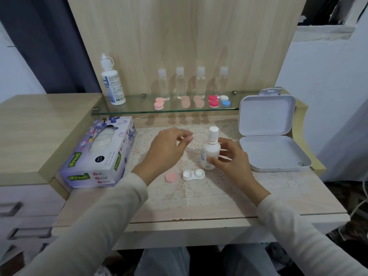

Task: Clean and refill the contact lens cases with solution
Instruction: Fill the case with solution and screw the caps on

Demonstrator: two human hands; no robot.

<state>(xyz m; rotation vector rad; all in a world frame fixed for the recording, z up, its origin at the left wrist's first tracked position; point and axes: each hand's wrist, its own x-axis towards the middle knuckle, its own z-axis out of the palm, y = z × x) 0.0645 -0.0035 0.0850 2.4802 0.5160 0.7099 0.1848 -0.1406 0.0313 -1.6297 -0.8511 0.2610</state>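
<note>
A small white solution bottle (211, 148) with its cap on stands upright on the lace mat, and my right hand (232, 160) is wrapped around its lower half. In front of it lies an open white lens case (194, 174) with both wells uncovered. A pink cap (170, 177) lies to its left. My left hand (169, 146) hovers above the mat left of the bottle, thumb and fingertips pinched together; whether anything is between them I cannot tell.
A purple tissue box (99, 154) lies at the left. An open white plastic box (272, 134) sits at the right. The glass shelf (139, 111) carries a large solution bottle (112, 81), several clear bottles (180, 82) and several coloured lens cases (214, 101).
</note>
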